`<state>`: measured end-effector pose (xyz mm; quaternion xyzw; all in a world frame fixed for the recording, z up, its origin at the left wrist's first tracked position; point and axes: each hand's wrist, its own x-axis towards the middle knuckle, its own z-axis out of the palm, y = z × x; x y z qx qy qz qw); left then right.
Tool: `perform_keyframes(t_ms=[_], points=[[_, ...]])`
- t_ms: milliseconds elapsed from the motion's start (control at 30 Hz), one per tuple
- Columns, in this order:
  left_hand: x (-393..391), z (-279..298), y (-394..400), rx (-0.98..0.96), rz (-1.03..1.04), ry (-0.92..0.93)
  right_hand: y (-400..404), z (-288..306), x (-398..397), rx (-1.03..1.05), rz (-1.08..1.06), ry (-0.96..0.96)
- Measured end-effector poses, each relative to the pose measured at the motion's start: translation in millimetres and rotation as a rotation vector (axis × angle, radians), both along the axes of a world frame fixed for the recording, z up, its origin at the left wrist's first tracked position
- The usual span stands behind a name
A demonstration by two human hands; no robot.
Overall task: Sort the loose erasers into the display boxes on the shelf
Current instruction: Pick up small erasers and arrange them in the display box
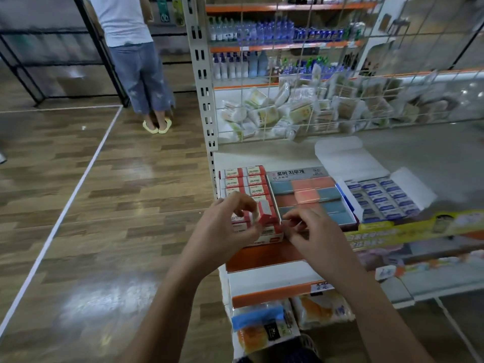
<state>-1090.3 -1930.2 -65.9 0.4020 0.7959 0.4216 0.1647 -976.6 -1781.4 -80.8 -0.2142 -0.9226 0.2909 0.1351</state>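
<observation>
The shelf [288,155] carries three display boxes side by side at its front. The red box [245,184], directly beyond and under the left hand [227,226], is nearly full of red-and-white sleeved erasers in two columns. The middle box [311,197], just beyond the right hand [314,231], holds bare blue and pink blocks, and the blue box [382,199] sits well off to the right of both hands, with its white lid flap open.

The left hand's fingers are curled around one red-sleeved eraser [267,214], pinching it on its long sides so that it stands tilted on end above the near rows of the red box. The right hand hovers just beside it, with thumb and fingertips drawn close together; motion blur hides whether they pinch anything, so I cannot tell.

An eraser like this should be light and firm, with only slight give, so little force is needed. Its paper sleeve is probably smooth and may slide off the rubber, so holding across the two long sides, as the left hand does, looks safer than holding the ends. It should drop flat into a gap in the near rows.
</observation>
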Motion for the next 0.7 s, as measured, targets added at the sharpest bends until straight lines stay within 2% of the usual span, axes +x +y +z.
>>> perform_keyframes(t_ms=[167,333,533,700], points=[[2.3,-10.4,12.0,-0.054,-0.007,0.197,-3.2,-6.5,1.1,0.024,-0.018,0.006],[0.3,-15.6,13.6,-0.045,0.003,0.21,-3.3,-8.4,2.2,0.009,-0.013,-0.003],[-1.1,-11.4,17.4,-0.124,-0.071,0.339,-4.1,-9.4,3.0,-0.007,-0.005,-0.022],[0.7,-12.0,20.7,-0.102,-0.09,0.401,-3.4,-11.6,3.9,0.002,-0.002,-0.038]])
